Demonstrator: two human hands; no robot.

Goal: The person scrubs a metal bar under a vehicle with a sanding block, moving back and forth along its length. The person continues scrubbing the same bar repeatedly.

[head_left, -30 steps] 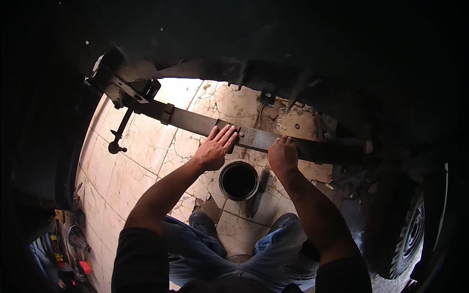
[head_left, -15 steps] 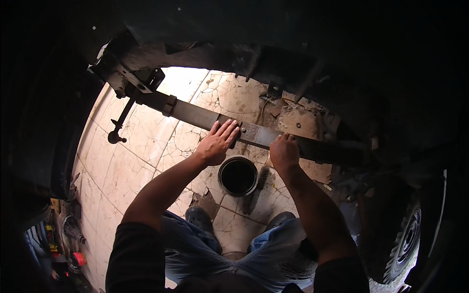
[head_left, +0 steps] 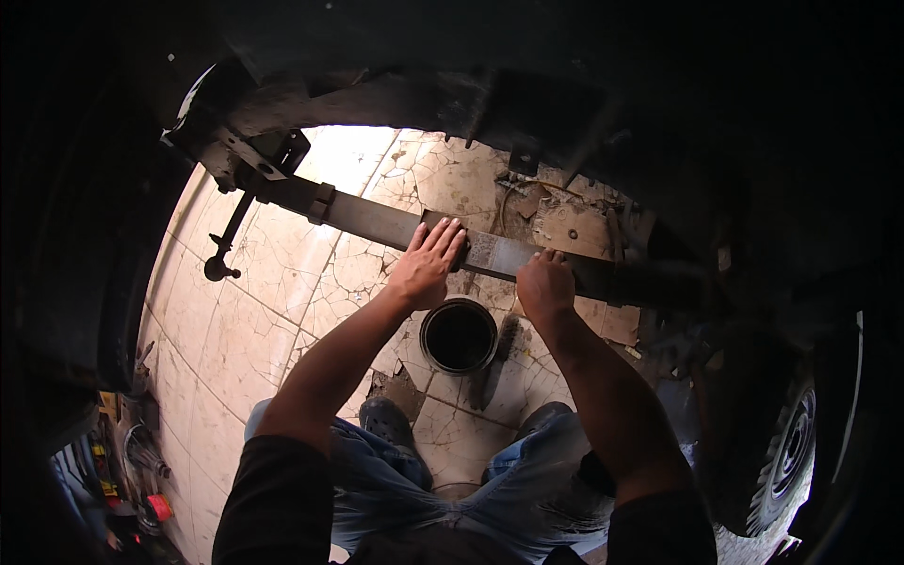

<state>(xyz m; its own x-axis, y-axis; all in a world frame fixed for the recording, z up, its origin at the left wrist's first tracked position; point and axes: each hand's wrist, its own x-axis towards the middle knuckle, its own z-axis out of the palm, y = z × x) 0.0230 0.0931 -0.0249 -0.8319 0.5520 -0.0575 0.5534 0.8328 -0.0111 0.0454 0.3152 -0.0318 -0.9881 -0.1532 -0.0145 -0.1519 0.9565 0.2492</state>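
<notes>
A long steel leaf spring crosses in front of me, under the vehicle body. My left hand lies with its fingers stretched flat over a small dark flat piece on the spring's upper face. Whether that piece is loose or fixed is hard to make out. Farther right, my right hand has its fingers curled over the spring's near edge, gripping it. Between the hands, a stretch of the spring looks paler and shinier.
Below the spring, an open round can with a dark inside stands on cracked floor tiles. A dark brush lies beside it. A rod with a ball end hangs at left. One wheel is at lower right.
My left hand has slid slightly right along the spring, covering a bolt head that showed beside its fingers. My right hand keeps its grip. The whole view has shifted a little.
</notes>
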